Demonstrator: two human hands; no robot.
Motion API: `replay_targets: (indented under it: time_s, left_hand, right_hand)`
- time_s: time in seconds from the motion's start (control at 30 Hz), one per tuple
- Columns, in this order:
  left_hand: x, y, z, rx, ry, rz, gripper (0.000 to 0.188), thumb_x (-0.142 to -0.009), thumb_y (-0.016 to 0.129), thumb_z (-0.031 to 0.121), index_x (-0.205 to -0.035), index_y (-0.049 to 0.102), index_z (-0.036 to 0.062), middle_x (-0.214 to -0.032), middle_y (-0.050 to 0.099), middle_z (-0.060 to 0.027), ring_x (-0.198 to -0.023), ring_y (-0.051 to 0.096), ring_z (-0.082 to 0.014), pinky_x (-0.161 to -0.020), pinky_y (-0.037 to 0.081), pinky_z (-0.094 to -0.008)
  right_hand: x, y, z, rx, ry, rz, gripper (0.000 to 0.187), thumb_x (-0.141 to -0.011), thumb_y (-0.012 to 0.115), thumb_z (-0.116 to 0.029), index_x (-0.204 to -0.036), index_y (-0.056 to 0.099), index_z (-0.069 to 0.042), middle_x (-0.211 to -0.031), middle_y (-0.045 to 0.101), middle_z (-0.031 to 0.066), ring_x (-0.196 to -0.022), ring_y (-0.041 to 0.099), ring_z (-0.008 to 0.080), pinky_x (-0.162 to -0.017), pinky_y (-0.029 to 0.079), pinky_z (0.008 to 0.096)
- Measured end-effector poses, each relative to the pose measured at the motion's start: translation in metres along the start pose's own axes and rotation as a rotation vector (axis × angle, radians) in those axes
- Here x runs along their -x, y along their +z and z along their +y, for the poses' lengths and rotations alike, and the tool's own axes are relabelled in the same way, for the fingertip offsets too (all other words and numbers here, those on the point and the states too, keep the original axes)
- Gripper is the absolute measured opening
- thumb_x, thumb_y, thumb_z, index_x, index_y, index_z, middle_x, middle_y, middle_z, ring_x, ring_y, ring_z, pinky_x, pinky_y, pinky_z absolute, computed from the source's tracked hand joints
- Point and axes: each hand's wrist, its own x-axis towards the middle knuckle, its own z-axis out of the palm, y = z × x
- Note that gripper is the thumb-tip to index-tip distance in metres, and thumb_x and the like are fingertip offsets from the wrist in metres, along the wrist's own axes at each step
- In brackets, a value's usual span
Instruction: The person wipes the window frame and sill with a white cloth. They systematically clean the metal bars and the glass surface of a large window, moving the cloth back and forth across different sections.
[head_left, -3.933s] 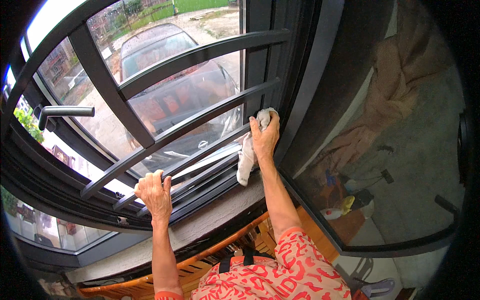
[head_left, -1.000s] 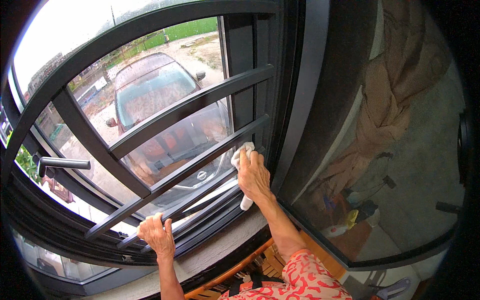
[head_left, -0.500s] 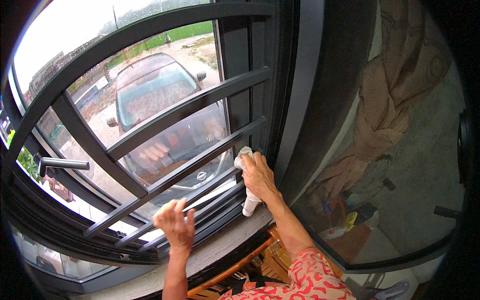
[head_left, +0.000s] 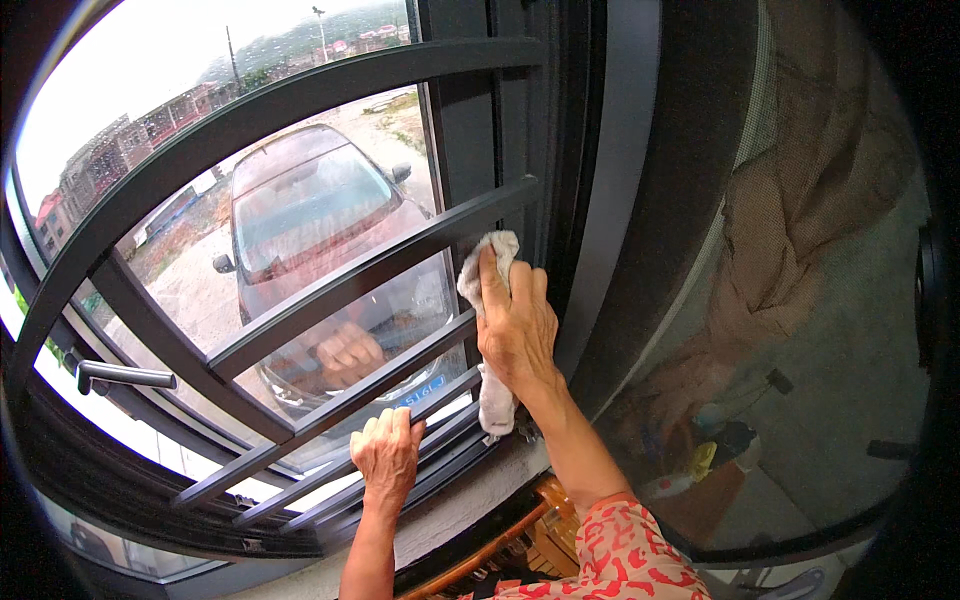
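Note:
My right hand presses a bunched white cloth against the upright side of the dark window frame, where the grille bars end. The loose end of the cloth hangs below the palm, down toward the sill. Lower and to the left, the fingers of my left hand are curled over one of the low bars of the dark metal window grille. Its fingertips are partly hidden behind that bar.
A window handle sticks out at the left. Through the glass stands a dark red car outdoors. To the right is a mesh screen panel with a brown curtain behind it. A pale sill runs below the grille.
My right hand has slid the cloth up along the frame. My left hand, raised with fingers loose before, has moved right and closed on a grille bar. The view has shifted slightly.

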Motion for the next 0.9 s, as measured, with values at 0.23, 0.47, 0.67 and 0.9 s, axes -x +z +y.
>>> replay_targets:
  time_s: [0.23, 0.47, 0.67, 0.9]
  left_hand:
    - [-0.001, -0.002, -0.002, 0.007, -0.002, 0.005, 0.024, -0.078, 0.070, 0.027, -0.092, 0.058, 0.0124, -0.081, 0.058, -0.0042, -0.076, 0.057, -0.0242, -0.065, 0.040, -0.0393]
    - [0.001, 0.000, -0.005, -0.024, 0.017, 0.039, 0.026, -0.077, 0.071, 0.032, -0.090, 0.058, 0.0136, -0.077, 0.055, -0.0027, -0.073, 0.057, -0.0218, -0.063, 0.039, -0.0382]
    - [0.001, -0.001, -0.003, -0.017, 0.017, 0.043, 0.027, -0.076, 0.072, 0.032, -0.091, 0.059, 0.0137, -0.077, 0.056, -0.0024, -0.073, 0.057, -0.0216, -0.062, 0.039, -0.0383]
    - [0.002, -0.001, -0.001, 0.007, -0.014, 0.009, 0.025, -0.077, 0.071, 0.029, -0.092, 0.058, 0.0129, -0.080, 0.057, -0.0034, -0.076, 0.057, -0.0233, -0.066, 0.039, -0.0389]
  right_hand:
    - [0.012, -0.027, 0.001, -0.180, 0.077, -0.140, 0.048, -0.070, 0.065, 0.004, -0.117, 0.057, -0.001, -0.097, 0.049, 0.0138, -0.092, 0.052, 0.0336, -0.077, 0.047, 0.0405]
    - [-0.021, -0.011, -0.012, -0.096, 0.167, 0.124, 0.060, -0.078, 0.063, 0.001, -0.134, 0.042, 0.003, -0.103, 0.045, 0.0212, -0.092, 0.051, 0.0382, -0.079, 0.046, 0.0445]
    - [-0.007, -0.002, -0.003, 0.068, 0.156, 0.019, 0.059, -0.079, 0.062, -0.003, -0.132, 0.041, 0.009, -0.098, 0.046, 0.0190, -0.090, 0.050, 0.0358, -0.071, 0.051, 0.0407]
    - [0.016, -0.011, 0.000, 0.057, 0.141, -0.132, 0.052, -0.076, 0.066, -0.007, -0.124, 0.051, 0.006, -0.097, 0.050, 0.0170, -0.091, 0.053, 0.0339, -0.066, 0.054, 0.0395]
